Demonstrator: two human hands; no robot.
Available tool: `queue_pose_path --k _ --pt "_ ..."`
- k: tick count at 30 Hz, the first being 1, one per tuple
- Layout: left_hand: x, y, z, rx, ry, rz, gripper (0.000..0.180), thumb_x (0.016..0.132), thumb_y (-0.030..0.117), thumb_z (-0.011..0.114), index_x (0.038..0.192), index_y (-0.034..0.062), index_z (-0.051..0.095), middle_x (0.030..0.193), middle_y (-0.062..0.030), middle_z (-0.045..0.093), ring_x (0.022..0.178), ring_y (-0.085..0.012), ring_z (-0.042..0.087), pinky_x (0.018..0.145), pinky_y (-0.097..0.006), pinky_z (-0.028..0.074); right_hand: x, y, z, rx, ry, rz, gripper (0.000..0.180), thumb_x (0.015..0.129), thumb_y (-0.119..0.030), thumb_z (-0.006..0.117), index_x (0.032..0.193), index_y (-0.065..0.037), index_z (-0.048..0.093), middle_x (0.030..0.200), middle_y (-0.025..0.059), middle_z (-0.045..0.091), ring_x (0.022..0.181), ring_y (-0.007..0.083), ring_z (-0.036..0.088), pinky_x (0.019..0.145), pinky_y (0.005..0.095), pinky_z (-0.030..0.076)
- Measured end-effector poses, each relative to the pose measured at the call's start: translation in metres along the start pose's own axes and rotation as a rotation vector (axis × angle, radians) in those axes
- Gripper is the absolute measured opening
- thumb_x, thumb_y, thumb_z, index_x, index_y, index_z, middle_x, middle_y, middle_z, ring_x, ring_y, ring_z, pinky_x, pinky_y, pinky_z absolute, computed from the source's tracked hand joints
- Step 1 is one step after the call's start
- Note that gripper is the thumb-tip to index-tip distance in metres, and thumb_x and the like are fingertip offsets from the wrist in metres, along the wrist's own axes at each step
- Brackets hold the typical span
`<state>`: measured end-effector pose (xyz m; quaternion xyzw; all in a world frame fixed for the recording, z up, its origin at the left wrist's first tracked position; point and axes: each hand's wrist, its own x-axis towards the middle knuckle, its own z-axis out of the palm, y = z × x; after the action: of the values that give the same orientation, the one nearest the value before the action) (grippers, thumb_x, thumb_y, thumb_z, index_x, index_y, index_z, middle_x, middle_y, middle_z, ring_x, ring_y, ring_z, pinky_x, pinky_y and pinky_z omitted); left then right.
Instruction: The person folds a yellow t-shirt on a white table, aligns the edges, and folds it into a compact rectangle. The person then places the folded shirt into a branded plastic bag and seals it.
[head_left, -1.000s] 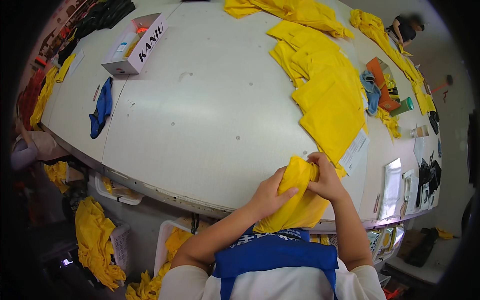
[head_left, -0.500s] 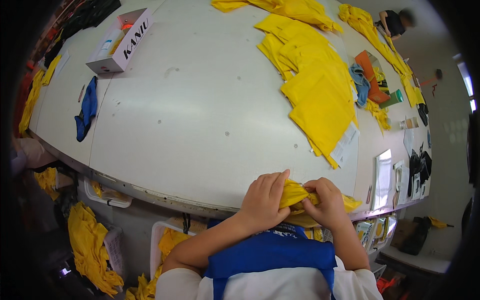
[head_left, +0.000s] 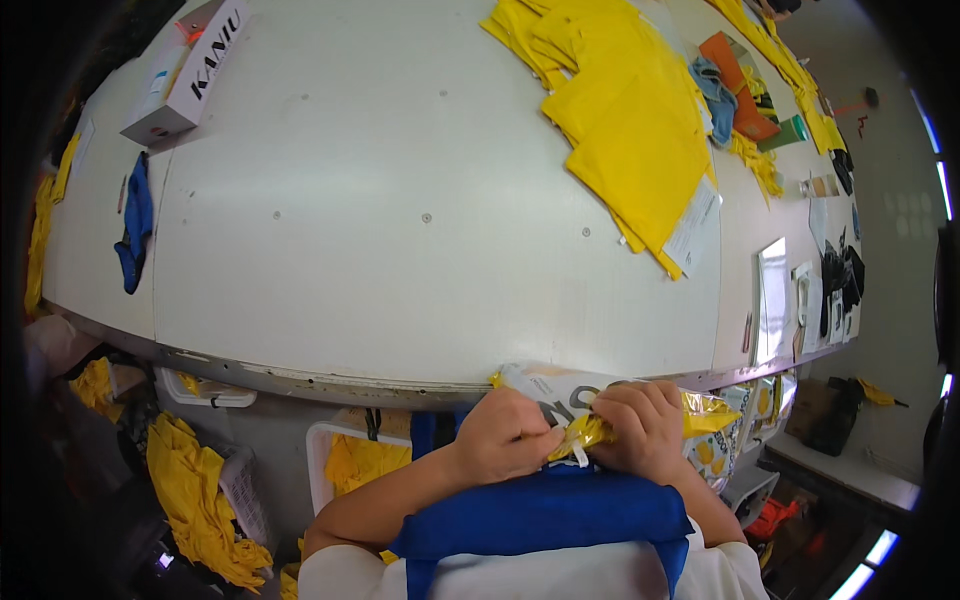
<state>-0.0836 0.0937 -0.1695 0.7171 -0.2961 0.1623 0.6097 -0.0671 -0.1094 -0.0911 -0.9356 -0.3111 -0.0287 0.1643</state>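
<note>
Close to my body, at the table's near edge, is a clear plastic bag with a white panel, dark print and yellow cloth bunched at it. My left hand is closed at the bag's left side, thumb and fingers pinched together beside a small white tag. My right hand is closed over the bag's right part, fingers curled into the plastic. Whether the cloth is wholly inside the bag I cannot tell. Farther off on the table lie several folded yellow pieces, overlapping in a row.
The white table spreads in front of me. A white box and a blue cloth lie left. At right are an orange box, a green cup and a glossy sheet. Baskets with yellow cloth stand below.
The yellow cloth in my hands has been lowered toward my body, and the bag's printed white panel now shows. Both hands have moved down, the left also leftward. My view has shifted.
</note>
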Motion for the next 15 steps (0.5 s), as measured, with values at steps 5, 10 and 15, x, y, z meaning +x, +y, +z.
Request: queue_pose_path --k 5,10,15 --pt "-0.008 0.005 -0.002 0.027 -0.024 0.112 0.024 0.066 0.001 0.074 0.089 0.0062 0.069 0.082 -0.001 0.055 0.076 -0.018 0.056 0.062 -0.029 0.046 -0.018 0.0 0.009 -0.054 0.091 -0.086 0.03 0.059 -0.014 0.068 0.088 -0.012 0.063 0.09 -0.0008 0.064 0.079 0.0144 0.06 0.072 0.0315 0.04" --pt "-0.004 0.003 -0.001 -0.057 -0.041 0.044 0.018 0.067 0.0 0.073 0.082 0.007 0.067 0.078 -0.0009 0.051 0.074 -0.0186 0.052 0.074 -0.037 0.051 -0.015 0.001 0.009 -0.054 0.047 -0.042 0.026 0.062 -0.014 0.068 0.088 -0.016 0.065 0.088 -0.0029 0.062 0.081 0.0138 0.061 0.074 0.0324 0.038" --pt "-0.002 -0.004 0.009 -0.144 0.052 0.0 0.024 0.069 -0.002 0.073 0.089 0.0089 0.065 0.089 -0.0046 0.053 0.084 -0.0219 0.054 0.088 -0.045 0.05 0.011 -0.008 -0.006 -0.069 -0.095 -0.012 0.032 0.062 -0.016 0.068 0.094 -0.019 0.067 0.087 -0.0037 0.059 0.082 0.0148 0.061 0.077 0.0331 0.038"
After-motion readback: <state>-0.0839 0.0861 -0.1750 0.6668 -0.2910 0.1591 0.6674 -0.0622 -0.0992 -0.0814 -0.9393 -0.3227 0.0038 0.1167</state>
